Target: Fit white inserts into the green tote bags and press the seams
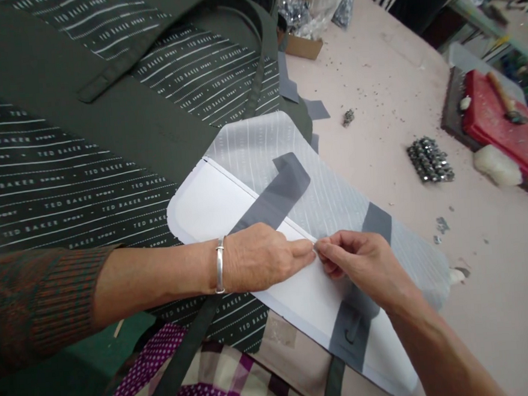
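Note:
A white panel point(205, 205) with rounded corners lies slanted across the table, with a whitish, see-through striped fabric point(330, 184) along its far side. Two grey strips, an upper one point(277, 191) and a lower one point(352, 330), cross it. Palm down on the panel, my left hand point(261, 258) stretches its fingertips to the seam. Right beside those fingertips, the thumb and finger of my right hand point(362, 254) are pinched at the seam line. What they hold, if anything, is too small to make out.
Dark printed bag fabric point(77, 181) with a strap point(166, 36) spreads to the left. On the table point(501, 302) lie a cluster of shiny metal pieces point(429, 159), a smaller clump point(347, 117), a red board point(507, 126) with a wooden-handled tool point(505, 96), and plastic bags point(314, 7).

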Motion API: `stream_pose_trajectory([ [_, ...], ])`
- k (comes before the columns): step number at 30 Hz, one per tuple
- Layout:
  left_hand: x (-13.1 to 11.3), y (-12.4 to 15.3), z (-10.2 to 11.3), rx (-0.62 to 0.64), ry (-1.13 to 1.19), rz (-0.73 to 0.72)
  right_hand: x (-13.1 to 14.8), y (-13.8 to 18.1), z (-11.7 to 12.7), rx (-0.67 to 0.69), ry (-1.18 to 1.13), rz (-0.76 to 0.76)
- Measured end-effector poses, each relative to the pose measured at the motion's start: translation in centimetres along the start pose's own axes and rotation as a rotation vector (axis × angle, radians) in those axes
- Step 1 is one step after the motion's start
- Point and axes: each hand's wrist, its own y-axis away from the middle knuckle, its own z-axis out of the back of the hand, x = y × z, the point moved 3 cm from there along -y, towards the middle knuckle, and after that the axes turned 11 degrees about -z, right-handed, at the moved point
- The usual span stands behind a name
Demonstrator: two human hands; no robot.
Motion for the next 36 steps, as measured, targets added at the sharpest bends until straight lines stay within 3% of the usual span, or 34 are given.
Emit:
stream_pose_trajectory([
  [5, -0.1, 0.1, 0.1, 0.004, 0.021, 0.007, 0.2, 0.3, -0.5, -0.163, 0.161, 0.045],
  [9, 0.0, 0.1, 0.2, -0.022, 0.042, 0.011, 0.4, 0.6, -0.7, -0.208, 0.226, 0.046],
  [17, 0.0, 0.1, 0.1, -0.019, 0.022, 0.028, 0.1, 0.0, -0.6, -0.154, 0.244, -0.010],
  [22, -0.1, 0.2, 0.4, -0.009, -0.035, 0.008, -0.6, 0.4, -0.5, -0.049, -0.020, 0.070],
  [24, -0.1, 0.3, 0.3, 0.005, -0.047, -0.004, -1.6, 1.0, 1.1, -0.131, -0.177, 0.163],
  [26, -0.1, 0.3, 0.1, 0.027, -0.041, -0.014, -3.5, 1.9, 4.3, -0.447, -0.226, 0.255],
  [28, -0.1, 0.3, 0.1, 0.030, -0.029, -0.022, -6.4, 3.0, 8.0, -0.844, -0.082, 0.284],
  [30, -0.1, 0.2, 0.2, 0.005, -0.027, -0.018, -9.5, 3.7, 11.0, -1.049, 0.233, 0.286],
  [33, 0.0, 0.1, 0.0, -0.078, -0.024, -0.006, -13.6, 3.7, 13.7, -0.987, 0.656, 0.307],
  [36, 0.3, 0.3, -0.9, -0.160, 0.000, -0.004, -15.7, 3.5, 14.8, -0.890, 0.825, 0.301],
])
